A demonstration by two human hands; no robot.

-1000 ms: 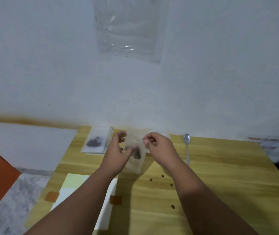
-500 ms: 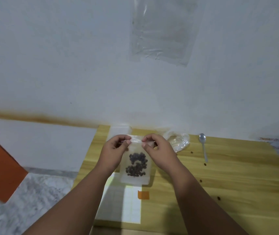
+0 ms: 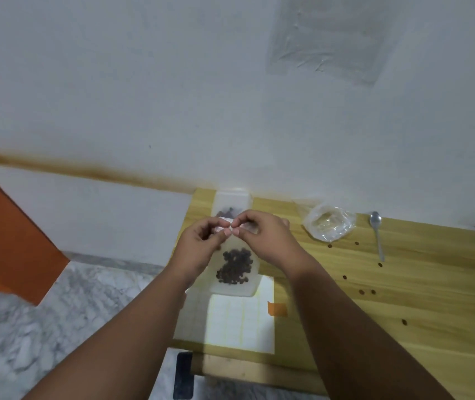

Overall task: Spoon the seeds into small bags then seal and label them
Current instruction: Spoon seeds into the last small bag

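Note:
A small clear bag (image 3: pixel 234 274) with dark seeds in its lower half hangs upright above the wooden table (image 3: pixel 403 298). My left hand (image 3: pixel 201 246) and my right hand (image 3: pixel 268 238) both pinch the bag's top edge, with thumbs and fingertips meeting at the middle of the strip. A sheet of white labels (image 3: pixel 239 321) lies on the table under the bag. A metal spoon (image 3: pixel 377 232) lies at the back right. A crumpled clear bag (image 3: pixel 328 223) sits left of the spoon. Loose seeds (image 3: pixel 344 277) dot the tabletop.
Another small bag with seeds (image 3: pixel 232 203) lies flat at the table's back left corner, partly behind my hands. An orange tab (image 3: pixel 277 308) lies on the label sheet's right edge. A white wall stands right behind the table. Marble floor (image 3: pixel 57 313) lies to the left.
The view shifted left. My two hands moved together along the bag's top edge until their fingertips met at the middle. The bag stays upright.

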